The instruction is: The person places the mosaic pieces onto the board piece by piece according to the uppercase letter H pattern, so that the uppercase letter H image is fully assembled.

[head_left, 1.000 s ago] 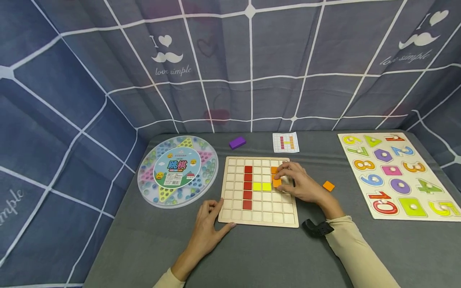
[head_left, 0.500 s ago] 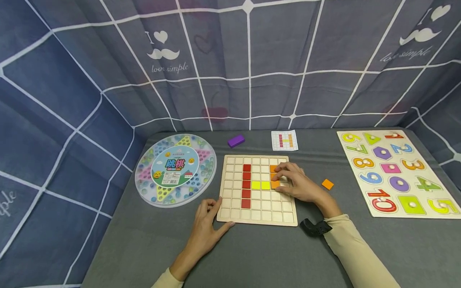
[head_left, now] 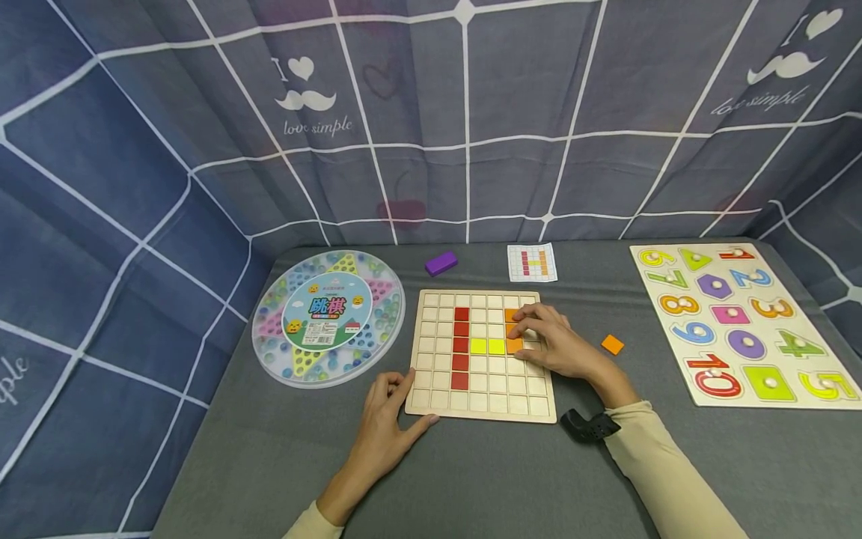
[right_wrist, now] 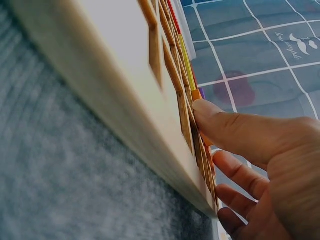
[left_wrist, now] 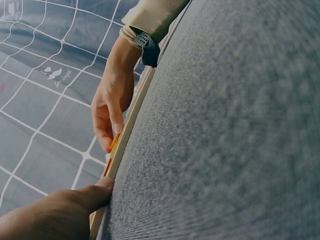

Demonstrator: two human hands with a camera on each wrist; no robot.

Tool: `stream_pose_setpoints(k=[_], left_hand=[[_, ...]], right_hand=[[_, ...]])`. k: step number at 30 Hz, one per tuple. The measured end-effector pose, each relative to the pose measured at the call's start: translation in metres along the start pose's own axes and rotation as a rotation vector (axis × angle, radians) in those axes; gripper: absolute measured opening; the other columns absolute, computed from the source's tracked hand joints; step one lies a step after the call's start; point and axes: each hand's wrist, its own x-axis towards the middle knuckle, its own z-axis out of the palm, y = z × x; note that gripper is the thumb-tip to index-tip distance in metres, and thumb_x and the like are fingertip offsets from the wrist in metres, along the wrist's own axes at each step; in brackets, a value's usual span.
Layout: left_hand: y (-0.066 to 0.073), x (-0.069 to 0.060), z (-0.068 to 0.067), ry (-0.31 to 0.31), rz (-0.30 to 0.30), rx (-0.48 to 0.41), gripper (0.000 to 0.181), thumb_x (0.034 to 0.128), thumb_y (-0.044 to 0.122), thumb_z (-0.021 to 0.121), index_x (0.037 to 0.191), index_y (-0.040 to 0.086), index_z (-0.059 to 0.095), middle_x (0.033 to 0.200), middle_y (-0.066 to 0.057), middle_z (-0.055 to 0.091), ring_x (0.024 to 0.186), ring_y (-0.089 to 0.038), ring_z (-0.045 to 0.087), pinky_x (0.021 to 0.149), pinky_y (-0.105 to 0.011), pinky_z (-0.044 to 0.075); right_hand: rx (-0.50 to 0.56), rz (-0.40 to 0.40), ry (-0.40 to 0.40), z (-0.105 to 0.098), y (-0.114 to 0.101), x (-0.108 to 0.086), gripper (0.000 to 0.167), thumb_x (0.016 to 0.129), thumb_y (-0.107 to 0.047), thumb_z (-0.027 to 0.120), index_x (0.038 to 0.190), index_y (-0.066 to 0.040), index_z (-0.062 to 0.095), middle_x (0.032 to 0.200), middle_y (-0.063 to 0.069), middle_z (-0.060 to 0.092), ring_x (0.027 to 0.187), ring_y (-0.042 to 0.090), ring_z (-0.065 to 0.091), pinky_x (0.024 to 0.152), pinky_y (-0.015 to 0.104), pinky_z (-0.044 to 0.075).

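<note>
A wooden grid board (head_left: pixel 480 413) lies on the grey cloth, holding a column of several red tiles (head_left: pixel 461 345) and two yellow tiles (head_left: pixel 487 346). My right hand (head_left: pixel 562 343) is over the board's right part, thumb and fingertips pinching an orange tile (head_left: pixel 514 346) beside the yellow ones. More orange in that column is partly covered by the fingers. In the right wrist view the thumb presses against the orange tile's edge (right_wrist: pixel 196 94). My left hand (head_left: pixel 382 430) rests at the board's near left corner, thumb touching the front edge and fingertips along the left side.
A loose orange tile (head_left: pixel 612 344) lies right of the board. Behind it are a purple block (head_left: pixel 441 263) and a pattern card (head_left: pixel 532 263). A round Chinese checkers box (head_left: pixel 328 311) stands left, a number-and-shape puzzle board (head_left: pixel 734 329) right. A patterned curtain (head_left: pixel 431 180) hangs behind.
The orange tile in my right hand has come down from a slightly raised position into line with the yellow tiles. Over the last half second both hands have stayed almost still.
</note>
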Motion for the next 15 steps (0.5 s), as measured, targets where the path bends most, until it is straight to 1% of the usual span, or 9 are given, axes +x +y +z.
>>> stream_pose_setpoints(k=[5, 15], left_hand=[[-0.0002, 0.0002, -0.0002, 0.003, 0.004, 0.001, 0.082, 0.0743, 0.038, 0.085, 0.142, 0.005, 0.052, 0.114, -0.007, 0.048, 0.096, -0.013, 0.042, 0.083, -0.039, 0.041], [0.0009, 0.0001, -0.0007, -0.005, -0.009, -0.005, 0.082, 0.0745, 0.039, 0.085, 0.142, 0.006, 0.052, 0.115, -0.007, 0.048, 0.096, -0.014, 0.041, 0.082, -0.038, 0.041]], right_hand=[[-0.024, -0.015, 0.006, 0.0, 0.0003, -0.0004, 0.023, 0.079, -0.019, 0.082, 0.099, -0.018, 0.071, 0.128, 0.01, 0.054, 0.123, 0.03, 0.041, 0.093, 0.046, 0.022], [-0.005, -0.002, -0.024, -0.0033, -0.0028, -0.0002, 0.024, 0.079, -0.019, 0.082, 0.101, -0.016, 0.071, 0.13, 0.01, 0.053, 0.125, 0.03, 0.041, 0.095, 0.048, 0.022]])
